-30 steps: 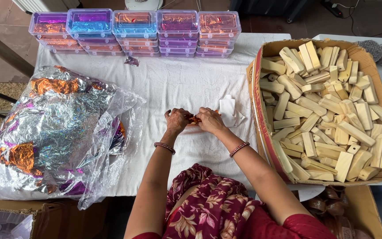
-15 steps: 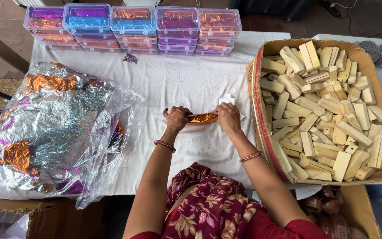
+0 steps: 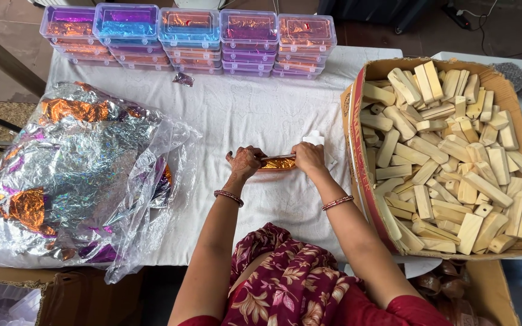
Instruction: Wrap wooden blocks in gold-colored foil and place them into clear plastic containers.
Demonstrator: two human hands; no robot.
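L hand [image 3: 244,163] and R hand [image 3: 309,158] each closed on one end of an orange foil-wrapped piece [image 3: 277,163], held low over the white cloth [image 3: 237,115] at table centre, approx level, between the two hands. Fingers pinch the foil ends; can't tell if twisting or just holding.

Risks, as judged: thin foil could tear at the pinched ends if pulled too hard; wrap could slip open if one end is let go first. A small white bit [image 3: 315,137] lies just beside R hand, could get knocked. Box sits near R elbow, a nudge might shift it.

Containers:
- Cardboard box [image 3: 357,121], R side, open top, heaped w/ pale wooden-looking blocks [image 3: 442,151], loose, no order.
- Clear plastic bag [image 3: 92,181], L side, stuffed w/ foil sheets: silver, orange, purple. Mouth faces table centre.
- Row of lidded clear cases [image 3: 188,36] along far edge, stacked, w/ purple, blue, orange foil pieces inside.
- One stray foil scrap [image 3: 183,79] on cloth near the cases.
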